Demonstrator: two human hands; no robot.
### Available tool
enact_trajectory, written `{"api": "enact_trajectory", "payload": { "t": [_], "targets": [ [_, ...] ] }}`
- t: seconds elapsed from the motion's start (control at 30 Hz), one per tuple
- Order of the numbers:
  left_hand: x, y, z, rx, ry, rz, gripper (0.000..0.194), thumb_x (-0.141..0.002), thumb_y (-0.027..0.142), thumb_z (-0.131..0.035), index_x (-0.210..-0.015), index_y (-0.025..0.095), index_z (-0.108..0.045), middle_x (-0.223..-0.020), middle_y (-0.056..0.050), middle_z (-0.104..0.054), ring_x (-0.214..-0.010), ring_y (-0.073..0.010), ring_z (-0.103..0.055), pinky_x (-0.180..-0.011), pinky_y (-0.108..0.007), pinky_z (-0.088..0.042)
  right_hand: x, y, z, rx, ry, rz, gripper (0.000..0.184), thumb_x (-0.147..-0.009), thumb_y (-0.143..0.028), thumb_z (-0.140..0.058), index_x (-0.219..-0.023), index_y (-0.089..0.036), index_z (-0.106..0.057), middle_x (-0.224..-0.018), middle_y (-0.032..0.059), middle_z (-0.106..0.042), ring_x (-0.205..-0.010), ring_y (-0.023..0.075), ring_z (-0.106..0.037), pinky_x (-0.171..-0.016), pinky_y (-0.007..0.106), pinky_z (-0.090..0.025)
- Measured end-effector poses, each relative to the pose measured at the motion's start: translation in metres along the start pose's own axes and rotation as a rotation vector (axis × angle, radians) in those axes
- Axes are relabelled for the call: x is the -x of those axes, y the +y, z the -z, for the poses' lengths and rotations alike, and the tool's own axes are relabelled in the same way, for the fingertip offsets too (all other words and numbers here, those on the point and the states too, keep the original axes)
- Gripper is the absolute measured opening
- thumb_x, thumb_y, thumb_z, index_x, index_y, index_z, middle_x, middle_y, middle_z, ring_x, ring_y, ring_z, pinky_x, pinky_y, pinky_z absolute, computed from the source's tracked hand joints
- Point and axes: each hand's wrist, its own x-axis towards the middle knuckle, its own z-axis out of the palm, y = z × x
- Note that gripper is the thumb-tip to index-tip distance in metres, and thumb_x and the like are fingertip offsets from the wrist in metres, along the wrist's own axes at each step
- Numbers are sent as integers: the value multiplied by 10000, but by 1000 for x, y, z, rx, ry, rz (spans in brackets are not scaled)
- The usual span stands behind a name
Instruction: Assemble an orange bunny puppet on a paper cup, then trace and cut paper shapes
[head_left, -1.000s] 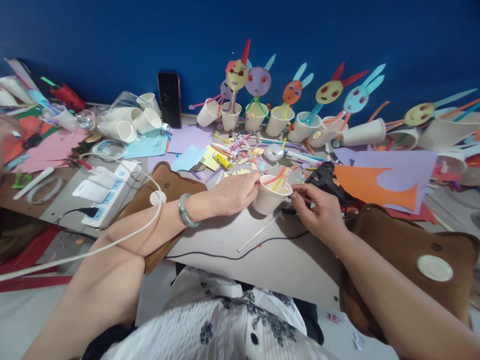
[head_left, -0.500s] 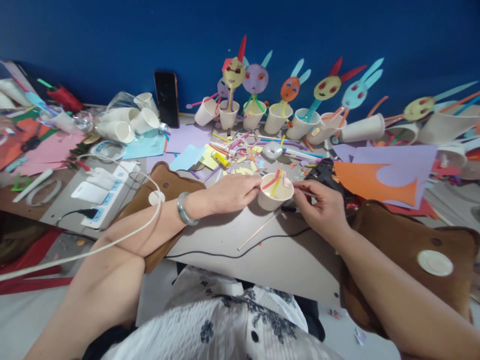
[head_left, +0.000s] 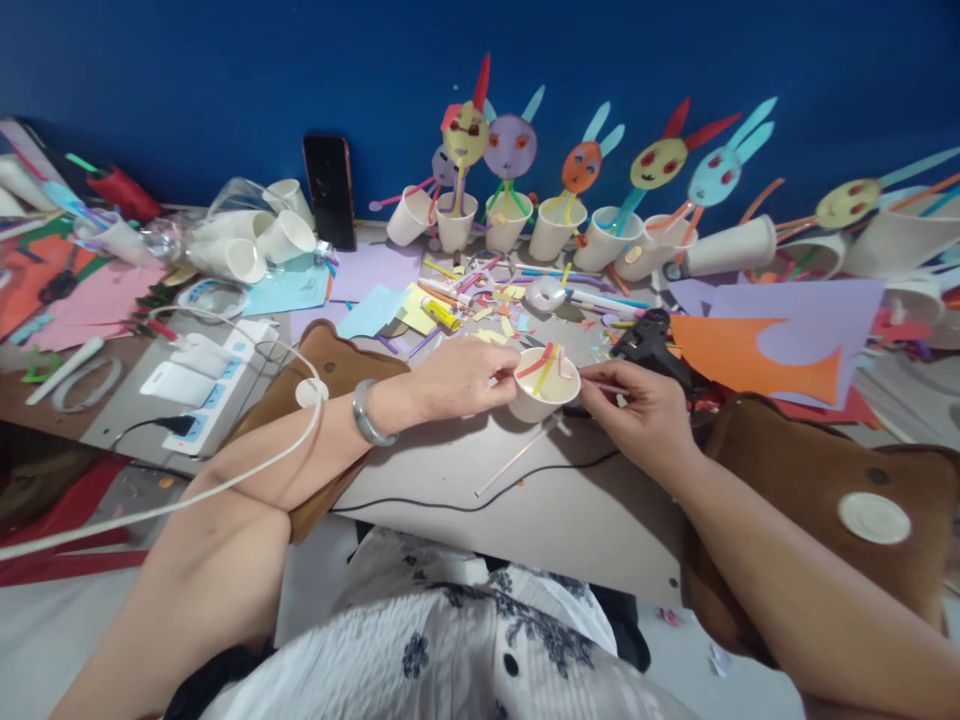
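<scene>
A white paper cup (head_left: pixel 538 406) is between my two hands above the table's near part. Red and yellow strips (head_left: pixel 553 368) cross inside its mouth. My left hand (head_left: pixel 466 378) grips the cup's left side with thumb and bent fingers. At the opposite side my right hand (head_left: pixel 641 408) is closed, pinching a thin pale stick (head_left: pixel 600 386) against the cup wall. Whether the stick goes through the wall I cannot tell. Another thin stick (head_left: pixel 514 461) lies on the table just below the cup.
Paper cups with rabbit-faced figures (head_left: pixel 577 170) line the blue wall. Paper scraps and a yellow glue stick (head_left: pixel 441 314) lie ahead. A black glue gun (head_left: pixel 651 345) is beyond my right hand, near orange paper (head_left: pixel 757 360). A power strip (head_left: pixel 217 400) and white cable lie left.
The cup has shifted slightly left in view, and my right hand has come along with it. Both hands keep their hold.
</scene>
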Motion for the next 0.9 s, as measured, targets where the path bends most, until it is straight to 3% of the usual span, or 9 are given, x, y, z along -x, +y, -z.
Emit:
{"api": "enact_trajectory", "payload": {
  "t": [0.1,0.23,0.37,0.47,0.53,0.6,0.73,0.8,0.9],
  "targets": [
    [-1,-3,1,69,48,22,177,-852,198,-598,-693,203,-520,-685,1,-593,-649,-138,-451,-638,-318,-313,0,1,-1,-54,30,-46,207,-897,-447,-775,-863,-243,-758,-815,48,-789,-704,224,-739,-654,347,-594],
    [-4,-10,1,265,102,39,136,-852,175,-591,-730,200,-535,-718,16,-607,-675,-125,-497,-673,-290,-376,-1,-3,-2,-271,36,-170,277,-837,-506,-868,-882,-268,-731,-841,41,-780,-657,215,-718,-602,366,-622],
    [-6,-18,-4,419,130,56,120,-861,183,-616,-754,199,-563,-730,22,-618,-683,-116,-525,-668,-277,-404,-2,-2,-2,-462,17,-240,322,-795,-547,-929,-891,-304,-742,-815,22,-755,-655,220,-721,-650,415,-664],
    [-7,-24,-8,463,137,85,37,-874,204,-631,-853,208,-601,-646,57,-534,-615,-112,-486,-621,-275,-382,-2,2,-4,-537,23,-284,362,-774,-594,-942,-895,-303,-762,-803,15,-750,-654,204,-722,-650,394,-667],
    [-7,-27,-9,457,124,87,80,-882,214,-630,-959,212,-612,-629,71,-507,-593,-115,-477,-614,-276,-393,-1,3,-6,-536,25,-316,400,-756,-616,-948,-891,-286,-767,-765,7,-742,-644,189,-718,-645,368,-665],
    [-6,-28,-8,444,115,58,177,-878,243,-653,-1046,207,-607,-724,38,-600,-656,-129,-547,-657,-283,-462,-1,3,-8,-523,24,-343,438,-732,-626,-960,-885,-266,-764,-731,-2,-735,-629,178,-714,-642,348,-661],
    [-4,-26,-4,376,181,-49,371,-823,272,-721,-1173,193,-627,-1171,-102,-726,-1002,-208,-677,-832,-333,-585,-2,-1,-10,-516,8,-355,493,-705,-651,-965,-877,-235,-761,-700,-3,-734,-597,155,-696,-616,307,-633],
    [-5,-24,-2,321,233,-121,364,-823,266,-725,-1174,194,-663,-1225,-114,-734,-1103,-239,-679,-929,-374,-592,-2,-2,-11,-514,-11,-354,510,-700,-663,-963,-876,-229,-762,-700,0,-736,-588,149,-688,-602,296,-619],
    [-6,-21,-1,296,297,-222,245,-906,343,-720,-1098,192,-720,-1137,-97,-780,-1098,-244,-708,-1022,-414,-570,-2,-4,-12,-498,-48,-350,541,-694,-695,-954,-879,-224,-763,-703,6,-740,-575,149,-683,-569,287,-592]
  ]
}}
